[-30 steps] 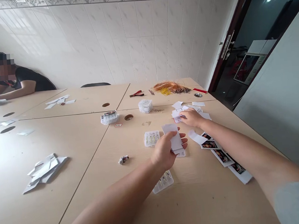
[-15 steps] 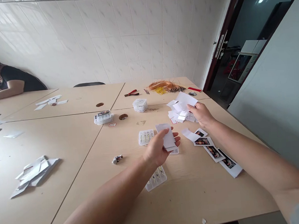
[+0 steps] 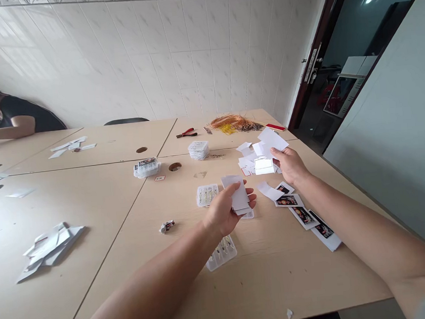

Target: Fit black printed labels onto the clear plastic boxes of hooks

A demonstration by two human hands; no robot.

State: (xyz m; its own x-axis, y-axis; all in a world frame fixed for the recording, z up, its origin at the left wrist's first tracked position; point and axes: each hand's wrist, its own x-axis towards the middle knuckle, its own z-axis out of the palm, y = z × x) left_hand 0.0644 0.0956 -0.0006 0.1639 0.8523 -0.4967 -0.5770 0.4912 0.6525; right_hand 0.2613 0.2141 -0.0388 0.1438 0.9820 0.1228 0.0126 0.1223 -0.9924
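A small stack of white cards (image 3: 236, 192) rests in my left hand (image 3: 222, 210), the thumb pressed on top and the fingers beneath. My right hand (image 3: 289, 163) pinches a white sheet of paper (image 3: 272, 138) above a loose pile of white paper pieces (image 3: 248, 165). Printed cards with dark pictures (image 3: 305, 218) lie in a row beside my right forearm. Under and around my left hand are clear plastic boxes with small fittings: one box (image 3: 207, 195) behind it, another box (image 3: 223, 254) nearer me, partly hidden by my wrist.
Farther back are stacked clear boxes (image 3: 199, 150), more boxes (image 3: 146, 168), red-handled pliers (image 3: 187, 133) and a bundle of copper-coloured wire (image 3: 235, 122). Folded white papers (image 3: 52, 248) lie at the left. A crumpled wrapper (image 3: 167, 226) sits near my left forearm. Another person (image 3: 11, 115) sits far left.
My right hand has shifted slightly to the right with the white sheet, uncovering more of the paper pile. My left hand stays in place with the cards.
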